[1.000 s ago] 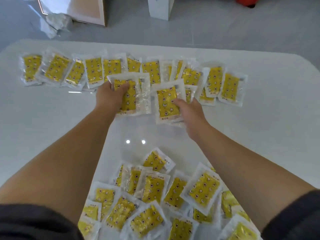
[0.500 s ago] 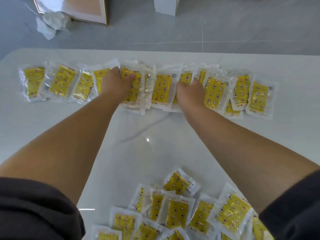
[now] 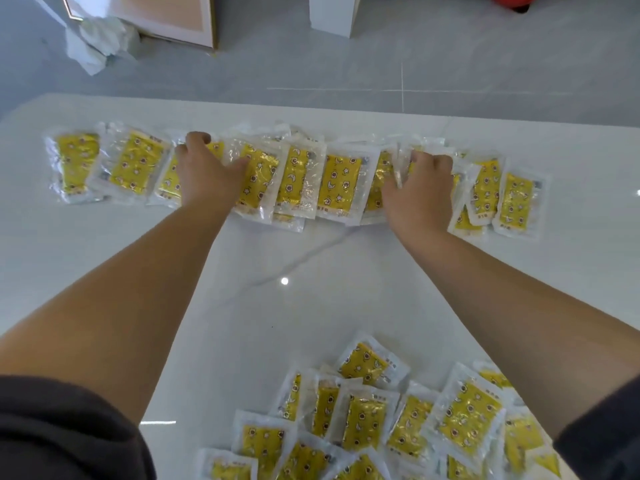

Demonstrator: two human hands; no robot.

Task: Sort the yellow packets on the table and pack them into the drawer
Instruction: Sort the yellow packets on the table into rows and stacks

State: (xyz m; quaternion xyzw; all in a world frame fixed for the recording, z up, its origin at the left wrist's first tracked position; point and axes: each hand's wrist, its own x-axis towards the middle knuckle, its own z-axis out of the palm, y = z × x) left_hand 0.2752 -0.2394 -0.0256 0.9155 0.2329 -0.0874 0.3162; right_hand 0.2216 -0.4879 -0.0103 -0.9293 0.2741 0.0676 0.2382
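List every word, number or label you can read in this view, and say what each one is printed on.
No text here can be read.
Far row of yellow packets: small dark print near the lower edges, too blurred to read.
Near pile of yellow packets: tiny corner print, too small to read.
White box on the floor: no legible marking.

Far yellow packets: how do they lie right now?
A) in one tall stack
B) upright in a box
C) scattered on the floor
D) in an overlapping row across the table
D: the far yellow packets lie flat in an overlapping row across the white table. The left hand and right hand are on that row, which is apart from the loose near pile.
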